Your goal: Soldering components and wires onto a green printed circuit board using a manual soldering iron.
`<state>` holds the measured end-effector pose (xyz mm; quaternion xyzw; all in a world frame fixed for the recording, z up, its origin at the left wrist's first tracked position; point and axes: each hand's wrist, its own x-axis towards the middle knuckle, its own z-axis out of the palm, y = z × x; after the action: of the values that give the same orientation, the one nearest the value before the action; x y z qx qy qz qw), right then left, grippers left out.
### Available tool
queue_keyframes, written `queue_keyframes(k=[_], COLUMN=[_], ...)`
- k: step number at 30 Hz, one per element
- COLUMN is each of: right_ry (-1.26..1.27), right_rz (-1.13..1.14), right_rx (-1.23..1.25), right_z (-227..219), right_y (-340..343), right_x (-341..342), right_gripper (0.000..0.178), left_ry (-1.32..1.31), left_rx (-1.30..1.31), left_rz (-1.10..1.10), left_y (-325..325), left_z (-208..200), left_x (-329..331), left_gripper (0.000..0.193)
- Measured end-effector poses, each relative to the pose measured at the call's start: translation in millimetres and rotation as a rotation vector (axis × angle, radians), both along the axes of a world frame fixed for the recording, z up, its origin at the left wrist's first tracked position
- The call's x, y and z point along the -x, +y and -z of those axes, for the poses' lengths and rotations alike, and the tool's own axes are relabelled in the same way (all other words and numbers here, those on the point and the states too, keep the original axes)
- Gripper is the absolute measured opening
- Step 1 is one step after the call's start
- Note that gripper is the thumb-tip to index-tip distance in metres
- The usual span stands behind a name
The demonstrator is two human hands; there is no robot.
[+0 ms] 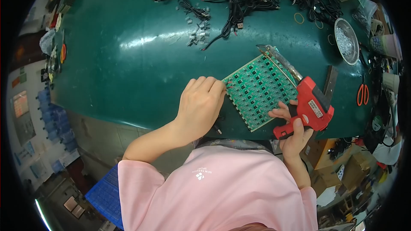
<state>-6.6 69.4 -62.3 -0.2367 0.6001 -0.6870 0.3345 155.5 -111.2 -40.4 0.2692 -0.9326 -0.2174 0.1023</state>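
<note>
If the right hand wrapped round that red solder gun dips, I reckon a hot tip could scorch the green circuit board underneath. Gun's over the board's right side, long axis diagonal, tip pointing far-left. Left hand: fingers pinched narrow at the left corner, can't tell on what.

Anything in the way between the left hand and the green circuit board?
Nothing visible: the left hand is at the left corner of the green board. The red gun-shaped tool, in the right hand, overlaps the board's right side.
</note>
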Motion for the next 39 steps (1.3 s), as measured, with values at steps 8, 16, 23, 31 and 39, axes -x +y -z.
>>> queue_keyframes(k=[8, 16, 23, 31, 39], right_ry=[-0.035, -0.035, -0.048, -0.128, -0.163], right_rz=[0.006, -0.005, -0.018, -0.142, -0.130], right_rx=[-0.007, -0.014, -0.101, -0.245, -0.305], right_z=[-3.2, -3.4, -10.1, -6.0, -1.6], right_y=[0.0, 2.3, 18.0, 64.7, 74.0], right_x=[-2.8, -2.4, -4.0, -7.7, -12.2], right_gripper=[0.045, 0.047, 0.050, 0.062, 0.059], left_ry=[0.202, 0.159, 0.153, 0.168, 0.155], left_rx=[-0.028, -0.242, -0.154, -0.080, -0.076], left_rz=[-0.079, -0.112, 0.004, -0.028, -0.049], left_y=[2.6, -1.0, -5.0, 0.5, 2.9], left_z=[13.9, 16.1, 19.3, 26.3, 29.1], left_x=[5.9, 9.8, 13.8, 14.8, 15.2], left_gripper=[0.011, 0.008, 0.011, 0.016, 0.016])
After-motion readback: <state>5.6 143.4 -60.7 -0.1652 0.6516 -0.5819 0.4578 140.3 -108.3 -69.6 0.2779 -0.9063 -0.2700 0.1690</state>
